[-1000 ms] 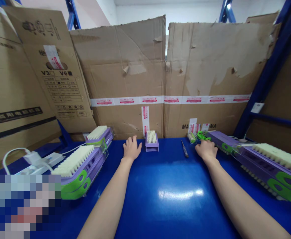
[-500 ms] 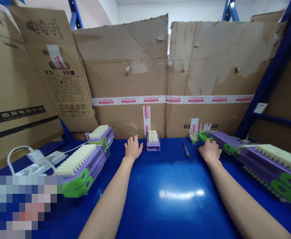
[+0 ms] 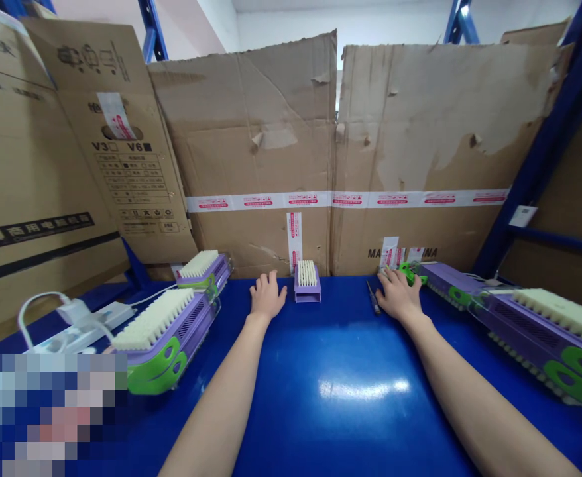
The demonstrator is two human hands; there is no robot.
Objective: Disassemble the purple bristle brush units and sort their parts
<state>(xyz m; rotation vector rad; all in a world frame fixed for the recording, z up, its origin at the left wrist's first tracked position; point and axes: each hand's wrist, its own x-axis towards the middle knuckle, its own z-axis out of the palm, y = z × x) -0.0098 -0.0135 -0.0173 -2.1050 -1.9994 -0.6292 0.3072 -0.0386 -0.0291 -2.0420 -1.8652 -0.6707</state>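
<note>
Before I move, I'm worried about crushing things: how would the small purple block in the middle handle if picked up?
The small block is likely light for its size: its front looks hollow. Its flat sides suggest it would slide rather than roll if pushed along the table. The ribbed cream top looks spongy, so it might give if pressed.

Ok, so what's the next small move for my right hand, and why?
Perhaps shift your right hand slightly left and pick up the screwdriver: it lies right beside that hand on the table. Your left hand, open beside the small brush, seems to hold nothing. What lies under the right hand is hidden.
</note>
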